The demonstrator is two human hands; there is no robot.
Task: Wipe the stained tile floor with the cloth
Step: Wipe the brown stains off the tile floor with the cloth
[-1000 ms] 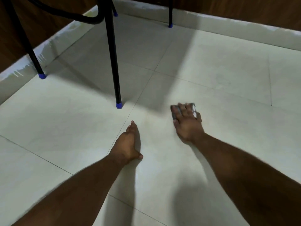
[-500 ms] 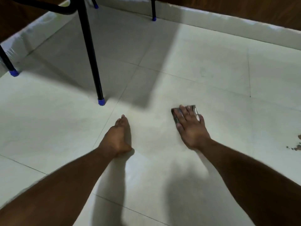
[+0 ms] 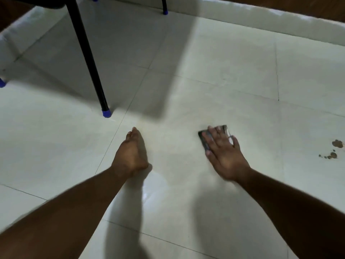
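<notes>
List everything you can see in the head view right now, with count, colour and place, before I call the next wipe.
cloth: one, dark grey, flat on the floor right of centre, mostly under the right hand
stains: a small group of brown spots, on the tile floor at the far right edge, apart from the cloth
tile floor: pale cream tiles with thin dark joints, across the whole view
furniture legs: black with blue feet; one near at upper left, one foot at the left edge, at least one more at the top
skirting: pale strip along the far wall and the left wall
left hand: one, resting on the floor at centre, holding nothing
right hand: one, fingers straight, pressing on the cloth
</notes>
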